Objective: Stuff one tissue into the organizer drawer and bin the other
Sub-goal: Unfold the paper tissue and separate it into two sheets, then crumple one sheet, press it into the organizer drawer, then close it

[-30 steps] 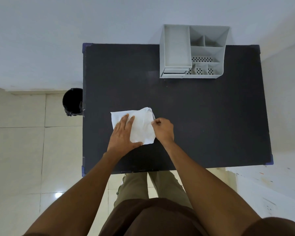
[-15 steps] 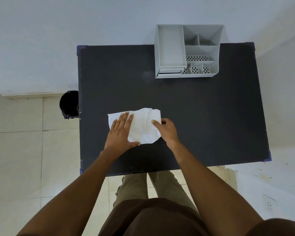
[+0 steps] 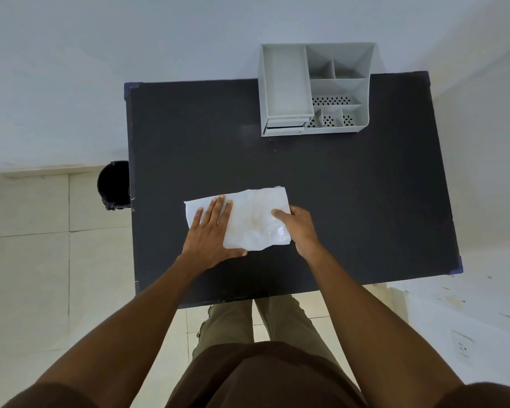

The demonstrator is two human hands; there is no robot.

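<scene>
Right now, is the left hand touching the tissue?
Touching. The head view shows the left hand lying flat, fingers spread, on the left part of the white tissue on the table.

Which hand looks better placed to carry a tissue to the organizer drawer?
Probably the right hand: it pinches the tissue's right edge, on the organizer's side. The left hand lies flat, nearer the bin.

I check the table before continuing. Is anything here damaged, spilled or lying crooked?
Nothing is spilled or broken. The tissue is wrinkled and lies slightly askew on the black table, under the flat left hand and the right hand at its edge. The organizer stands upright.
</scene>
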